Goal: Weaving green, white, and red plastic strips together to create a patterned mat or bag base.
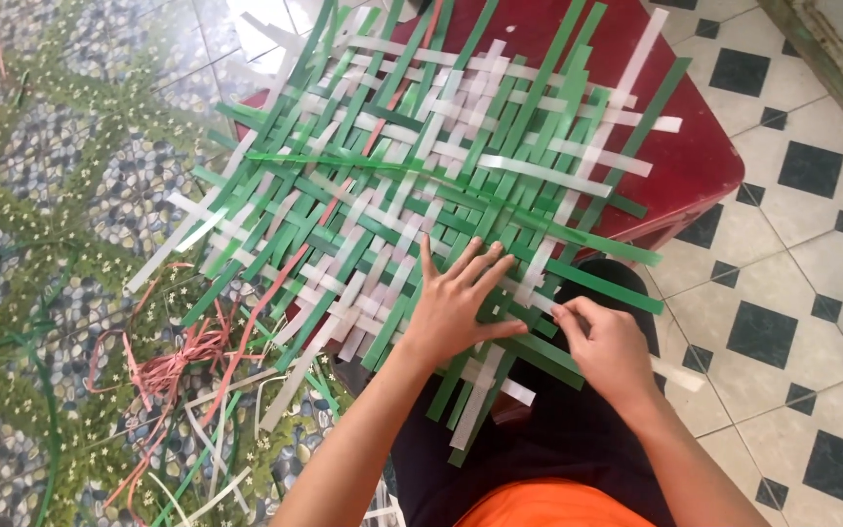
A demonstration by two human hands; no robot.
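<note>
Head view: left hand (456,303) spread flat on woven mat (421,185); right hand (607,346) pinches green strip (592,278).

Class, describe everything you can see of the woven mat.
The mat is a flat, loose, unfinished weave of green and white plastic-looking strips with a few pink ones, ends sticking out on all sides. It lies on a red stool. The left hand presses flat on it; the right hand pinches a strip at its edge.

Loose strips (173,376) clutter the left floor — tiled floor (802,283) right lies open.
</note>
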